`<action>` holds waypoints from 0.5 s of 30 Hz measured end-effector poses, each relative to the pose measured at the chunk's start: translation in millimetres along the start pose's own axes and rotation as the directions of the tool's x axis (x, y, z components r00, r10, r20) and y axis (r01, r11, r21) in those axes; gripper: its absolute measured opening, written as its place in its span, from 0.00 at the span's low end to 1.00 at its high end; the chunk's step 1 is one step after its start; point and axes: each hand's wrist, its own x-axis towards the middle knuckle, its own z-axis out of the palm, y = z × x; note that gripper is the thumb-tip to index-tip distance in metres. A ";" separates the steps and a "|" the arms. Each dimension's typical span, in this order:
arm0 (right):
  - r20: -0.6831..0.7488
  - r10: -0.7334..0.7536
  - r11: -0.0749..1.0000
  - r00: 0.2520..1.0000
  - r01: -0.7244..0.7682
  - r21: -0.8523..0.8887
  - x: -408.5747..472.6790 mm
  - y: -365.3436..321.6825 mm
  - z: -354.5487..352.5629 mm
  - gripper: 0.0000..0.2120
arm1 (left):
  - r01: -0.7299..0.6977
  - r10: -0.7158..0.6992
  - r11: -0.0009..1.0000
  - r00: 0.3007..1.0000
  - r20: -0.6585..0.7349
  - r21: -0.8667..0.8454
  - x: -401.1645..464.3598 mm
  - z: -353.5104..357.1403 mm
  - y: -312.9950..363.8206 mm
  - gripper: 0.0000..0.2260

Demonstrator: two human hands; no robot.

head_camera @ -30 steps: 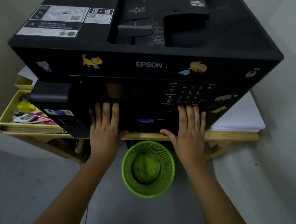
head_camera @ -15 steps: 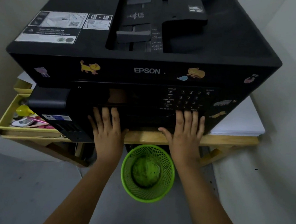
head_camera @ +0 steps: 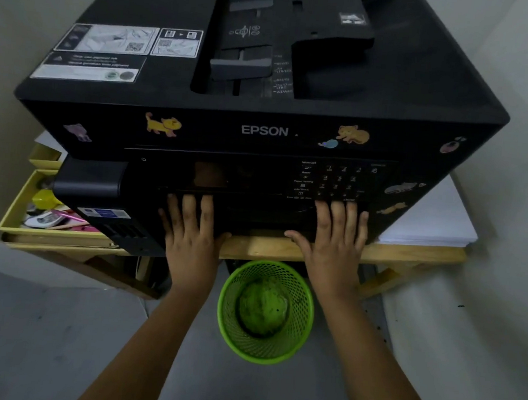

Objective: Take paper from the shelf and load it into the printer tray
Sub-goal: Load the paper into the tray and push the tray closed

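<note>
— What's the printer like?
— Big, black, on a wooden shelf, cat stickers across it, "EPSON" in front. White paper stacked at its right.
— Hands?
— Left hand and right hand, fingers spread flat on its lower front, holding nothing.

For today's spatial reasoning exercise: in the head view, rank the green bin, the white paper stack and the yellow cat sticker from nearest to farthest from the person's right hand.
1. Green bin, on the floor just below-left of the right hand.
2. White paper stack, on the shelf to the hand's right.
3. Yellow cat sticker, up on the printer's front, far left.
</note>
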 end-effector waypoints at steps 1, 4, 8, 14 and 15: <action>-0.002 0.001 1.000 1.000 -0.001 0.005 0.1 -0.4 -0.1 0.40 | 0.004 -0.004 1.000 1.000 -0.004 -0.002 -0.1 0.0 0.5 0.43; 0.002 0.005 1.000 1.000 -0.005 0.008 0.3 -0.6 -0.9 0.40 | 0.013 -0.014 1.000 1.000 -0.012 -0.013 -0.7 -0.1 2.7 0.43; 0.028 0.014 1.000 1.000 -0.014 -0.002 1.3 -3.2 -4.9 0.40 | 0.024 -0.023 0.999 1.000 0.016 -0.032 -0.7 -3.7 3.7 0.44; 0.126 0.038 0.999 0.991 -0.034 -0.029 3.0 -10.3 -20.2 0.41 | 0.059 -0.053 0.997 0.991 0.125 -0.044 -0.1 -20.2 13.1 0.44; 0.146 0.034 0.999 0.989 -0.030 -0.030 3.7 -11.0 -24.5 0.41 | 0.048 -0.041 0.998 0.989 0.139 -0.044 -0.1 -23.7 12.1 0.44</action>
